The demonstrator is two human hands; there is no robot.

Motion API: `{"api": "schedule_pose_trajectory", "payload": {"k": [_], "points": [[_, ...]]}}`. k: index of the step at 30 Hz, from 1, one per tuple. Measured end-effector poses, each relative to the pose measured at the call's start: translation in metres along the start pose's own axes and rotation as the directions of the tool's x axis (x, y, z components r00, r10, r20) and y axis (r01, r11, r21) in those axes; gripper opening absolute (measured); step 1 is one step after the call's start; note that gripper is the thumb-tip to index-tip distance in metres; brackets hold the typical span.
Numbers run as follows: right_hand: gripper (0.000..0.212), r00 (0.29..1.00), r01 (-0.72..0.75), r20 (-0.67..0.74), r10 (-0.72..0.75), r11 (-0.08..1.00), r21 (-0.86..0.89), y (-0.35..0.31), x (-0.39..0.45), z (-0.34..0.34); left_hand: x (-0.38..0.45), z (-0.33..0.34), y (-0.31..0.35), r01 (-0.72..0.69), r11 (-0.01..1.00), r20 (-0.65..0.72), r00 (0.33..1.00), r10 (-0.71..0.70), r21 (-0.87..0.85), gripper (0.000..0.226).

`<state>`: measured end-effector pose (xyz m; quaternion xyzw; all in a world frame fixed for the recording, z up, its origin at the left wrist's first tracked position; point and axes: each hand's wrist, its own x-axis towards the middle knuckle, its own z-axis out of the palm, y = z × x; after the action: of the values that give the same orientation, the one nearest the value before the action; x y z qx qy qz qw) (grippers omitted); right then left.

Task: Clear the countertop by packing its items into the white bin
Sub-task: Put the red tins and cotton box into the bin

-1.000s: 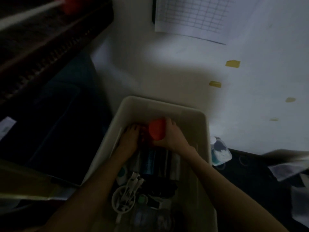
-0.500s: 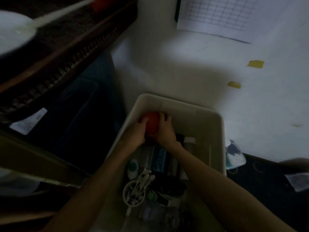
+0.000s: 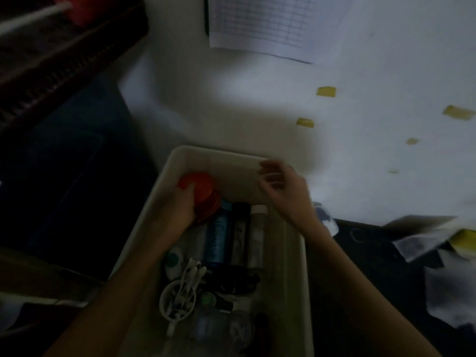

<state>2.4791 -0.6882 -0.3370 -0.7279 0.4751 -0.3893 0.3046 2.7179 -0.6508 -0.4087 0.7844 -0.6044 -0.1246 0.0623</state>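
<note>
White bin (image 3: 180, 161) runs lengthwise away from the person, bottles (image 3: 217, 238) aligned.

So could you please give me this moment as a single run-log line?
left hand: holds red item inside white bin | right hand: empty, loosely curled over far rim | bin: bottles, swabs packed

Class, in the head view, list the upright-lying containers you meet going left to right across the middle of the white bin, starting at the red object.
Red object → blue tube → black tube → white-capped bottle.
</note>
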Motion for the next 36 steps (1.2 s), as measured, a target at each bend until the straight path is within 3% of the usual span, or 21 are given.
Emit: {"api": "schedule_pose_trajectory", "payload": {"k": [3,5,9,12,15,19,22,24,27,32,36], "points": [[0.017,0.979,-0.076,-0.191,0.069,0.997,-0.028,0.020,-0.018,-0.059,-0.018,-0.021,0.029,-0.189,0.980,-0.221,0.960,0.172,-0.059,0.039],[0.020,0.955,-0.192,-0.251,0.160,0.975,-0.111,0.056,-0.031,-0.086,-0.031,-0.032,0.061,-0.312,0.936,-0.306,0.918,0.253,-0.162,0.030],[0.062,0.870,-0.492,-0.150,0.469,0.816,-0.302,0.144,-0.053,-0.103,-0.049,-0.041,0.133,-0.452,0.793,-0.254,0.891,0.376,-0.410,0.014],[0.098,0.787,-0.573,-0.038,0.615,0.708,-0.414,0.186,-0.058,-0.091,-0.060,-0.031,0.177,-0.448,0.735,-0.179,0.890,0.418,-0.510,0.008],[0.116,0.739,-0.602,-0.034,0.673,0.637,-0.481,0.211,-0.055,-0.075,-0.070,-0.014,0.206,-0.388,0.744,-0.097,0.910,0.404,-0.544,0.007],[0.105,0.736,-0.594,-0.084,0.672,0.581,-0.556,0.234,-0.057,-0.067,-0.081,0.004,0.224,-0.344,0.776,-0.030,0.921,0.388,-0.528,0.003],[0.085,0.706,-0.650,-0.049,0.707,0.618,-0.442,0.256,-0.060,-0.069,-0.086,0.006,0.230,-0.334,0.799,-0.046,0.931,0.361,-0.501,0.003],[0.083,0.686,-0.677,-0.038,0.727,0.619,-0.398,0.278,-0.063,-0.072,-0.086,0.006,0.232,-0.315,0.801,-0.034,0.937,0.347,-0.509,0.004],[0.074,0.719,-0.664,-0.063,0.692,0.658,-0.357,0.276,-0.070,-0.083,-0.085,0.008,0.232,-0.273,0.779,0.034,0.935,0.353,-0.565,0.008],[0.048,0.842,-0.539,-0.117,0.527,0.804,-0.252,0.187,-0.091,-0.141,-0.079,0.005,0.227,-0.301,0.762,0.034,0.920,0.389,-0.574,0.018],[0.066,0.938,-0.347,-0.083,0.336,0.910,-0.226,0.135,-0.088,-0.186,-0.068,-0.008,0.229,-0.366,0.748,0.010,0.895,0.446,-0.554,0.055]]}}
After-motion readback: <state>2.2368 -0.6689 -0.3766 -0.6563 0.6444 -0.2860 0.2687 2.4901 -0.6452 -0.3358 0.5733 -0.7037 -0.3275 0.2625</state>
